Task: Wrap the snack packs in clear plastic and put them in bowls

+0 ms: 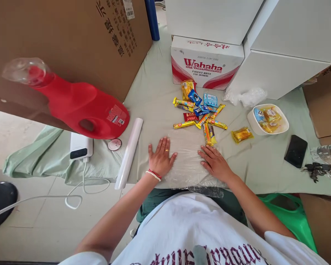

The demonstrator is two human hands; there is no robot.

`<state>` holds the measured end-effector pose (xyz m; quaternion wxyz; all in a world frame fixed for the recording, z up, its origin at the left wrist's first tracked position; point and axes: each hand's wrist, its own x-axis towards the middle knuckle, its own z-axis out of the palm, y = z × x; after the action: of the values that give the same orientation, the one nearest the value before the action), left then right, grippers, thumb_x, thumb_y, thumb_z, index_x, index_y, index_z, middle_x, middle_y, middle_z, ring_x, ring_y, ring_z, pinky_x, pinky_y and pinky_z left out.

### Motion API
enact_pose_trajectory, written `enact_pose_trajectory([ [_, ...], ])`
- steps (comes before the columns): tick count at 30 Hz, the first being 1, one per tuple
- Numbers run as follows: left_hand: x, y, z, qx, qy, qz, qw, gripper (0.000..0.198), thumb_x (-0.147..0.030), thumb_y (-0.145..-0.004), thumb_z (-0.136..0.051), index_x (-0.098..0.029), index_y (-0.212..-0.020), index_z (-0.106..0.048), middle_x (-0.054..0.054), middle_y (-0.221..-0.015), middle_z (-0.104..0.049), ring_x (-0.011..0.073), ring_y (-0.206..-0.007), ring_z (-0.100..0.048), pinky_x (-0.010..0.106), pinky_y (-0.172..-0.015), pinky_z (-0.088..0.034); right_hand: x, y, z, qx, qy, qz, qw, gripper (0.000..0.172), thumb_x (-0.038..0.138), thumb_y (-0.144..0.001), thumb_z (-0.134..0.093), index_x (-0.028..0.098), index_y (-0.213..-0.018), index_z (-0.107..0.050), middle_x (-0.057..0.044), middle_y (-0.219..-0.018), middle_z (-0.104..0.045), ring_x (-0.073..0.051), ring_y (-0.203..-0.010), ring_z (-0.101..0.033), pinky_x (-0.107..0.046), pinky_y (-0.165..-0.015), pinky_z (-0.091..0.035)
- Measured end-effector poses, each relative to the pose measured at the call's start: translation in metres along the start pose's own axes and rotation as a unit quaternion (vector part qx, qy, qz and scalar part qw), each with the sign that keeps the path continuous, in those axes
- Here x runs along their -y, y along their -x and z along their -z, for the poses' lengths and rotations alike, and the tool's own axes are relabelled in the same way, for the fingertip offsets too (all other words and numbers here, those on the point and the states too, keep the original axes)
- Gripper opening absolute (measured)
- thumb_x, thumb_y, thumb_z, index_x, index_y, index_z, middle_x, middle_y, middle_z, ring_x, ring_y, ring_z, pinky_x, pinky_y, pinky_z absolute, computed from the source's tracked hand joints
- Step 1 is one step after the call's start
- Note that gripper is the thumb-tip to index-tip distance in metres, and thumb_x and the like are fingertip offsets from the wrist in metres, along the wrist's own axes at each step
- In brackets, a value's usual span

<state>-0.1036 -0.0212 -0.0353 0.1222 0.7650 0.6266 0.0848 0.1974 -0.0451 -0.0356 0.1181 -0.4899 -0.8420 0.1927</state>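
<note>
A sheet of clear plastic wrap [186, 162] lies spread on the cloth-covered table, wrinkled along its near edge. My left hand [160, 158] rests flat on its left side, fingers stretched forward and thumb apart. On the right side of the wrap, my right hand [215, 162] lies with spread fingers, their tips close to a yellow snack stick [206, 133]. Just beyond the wrap is a loose pile of small wrapped snacks, among them a blue packet [210, 99] and a red packet [191, 116]. A roll of plastic wrap [129, 152] lies left of my left hand.
At the right stand a white tub [284, 127] of snacks, a yellow packet [242, 135], a black phone [296, 151] and keys [317, 170]. A red jug [85, 106] and a power bank [81, 144] are left. Behind the snacks is a Wahaba-style water carton [206, 62].
</note>
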Motion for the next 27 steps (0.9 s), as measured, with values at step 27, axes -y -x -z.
enact_pose_trajectory([
  [27,0.012,0.008,-0.007,-0.011,-0.01,-0.008,1.0,0.067,-0.047,-0.106,-0.034,-0.018,-0.166,-0.025,0.014,-0.171,-0.025,0.0291,-0.16,-0.027,0.064,-0.129,0.003,-0.008,-0.229,0.14,-0.242,-0.069,0.044,0.967,0.058,0.039,-0.099,-0.06,0.023,-0.153,-0.047,-0.01,-0.138,-0.06,-0.028,-0.125,-0.058,-0.053,-0.111,-0.047],
])
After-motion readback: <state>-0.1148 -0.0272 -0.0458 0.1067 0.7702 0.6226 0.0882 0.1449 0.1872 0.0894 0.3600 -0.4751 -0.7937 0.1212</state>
